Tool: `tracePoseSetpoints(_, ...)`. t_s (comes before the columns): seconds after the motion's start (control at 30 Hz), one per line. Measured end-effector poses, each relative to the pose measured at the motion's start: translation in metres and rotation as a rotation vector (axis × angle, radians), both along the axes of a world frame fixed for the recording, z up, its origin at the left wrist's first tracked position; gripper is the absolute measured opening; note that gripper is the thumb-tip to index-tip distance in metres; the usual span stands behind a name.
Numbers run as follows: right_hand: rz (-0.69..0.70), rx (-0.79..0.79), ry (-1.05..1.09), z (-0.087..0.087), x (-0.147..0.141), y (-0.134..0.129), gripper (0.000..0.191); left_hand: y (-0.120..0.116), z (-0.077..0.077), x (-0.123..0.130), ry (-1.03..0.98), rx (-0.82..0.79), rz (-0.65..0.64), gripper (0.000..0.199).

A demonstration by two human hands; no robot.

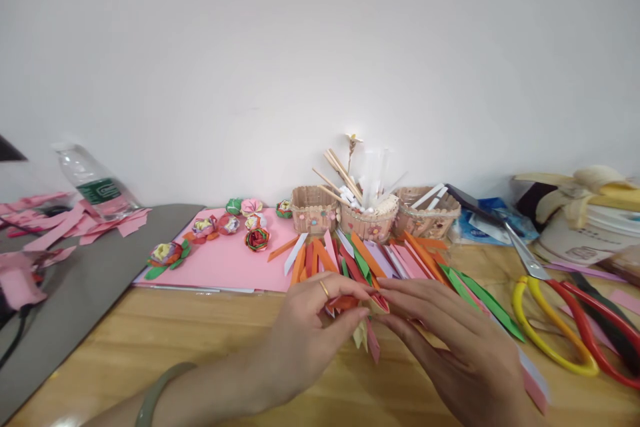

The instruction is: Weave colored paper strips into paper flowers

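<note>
My left hand (313,333), with a ring and a bracelet, pinches a small bundle of folded paper pieces (377,305) in cream, red and pink between thumb and forefinger. My right hand (450,340) comes from the right, its thumb and fingertips closed on the other side of the same bundle. Cream and pink paper tips hang below the fingers. Just behind both hands lie many folded strips (325,255) in orange, red, pink, green and white. The fingers cover part of the bundle.
Three small baskets (314,207) stand by the wall, the middle one holding sticks. Paper flowers (257,239) lie on pink sheets (220,271) at left. Pink scraps and a bottle (100,187) are far left. Scissors (535,267) and a white container (575,233) are at right.
</note>
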State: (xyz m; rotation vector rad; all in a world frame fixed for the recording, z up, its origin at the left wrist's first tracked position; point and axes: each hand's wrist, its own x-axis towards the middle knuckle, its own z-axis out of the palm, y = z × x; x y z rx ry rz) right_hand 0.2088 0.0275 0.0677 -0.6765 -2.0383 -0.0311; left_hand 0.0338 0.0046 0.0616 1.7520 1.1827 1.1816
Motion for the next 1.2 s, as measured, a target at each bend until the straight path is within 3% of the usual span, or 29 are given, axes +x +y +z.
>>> tracePoseSetpoints(0.53, -0.135, 0.155, -0.094, -0.002, 0.002, -0.001, 0.012, 0.000, -0.001, 0.002, -0.102, -0.049, -0.012, 0.011)
tracePoseSetpoints(0.7, -0.120, 0.152, -0.082, -0.001, 0.001, -0.002, 0.009, 0.000, 0.000, 0.003, -0.199, -0.115, -0.050, 0.013)
tracePoseSetpoints(0.8, -0.002, 0.030, -0.066, 0.008, -0.001, -0.001, 0.010, 0.002, 0.004, 0.002, -0.242, -0.195, -0.114, 0.014)
tracePoseSetpoints(0.93, 0.172, -0.290, -0.053, 0.017, -0.002, -0.002, 0.016, 0.006, 0.013, -0.002, -0.277, -0.308, -0.229, 0.018)
tracePoseSetpoints(1.2, 0.202, -0.807, 0.025, 0.006, 0.000, 0.000, 0.016, 0.005, 0.022, -0.005, 0.032, -0.116, -0.163, 0.006)
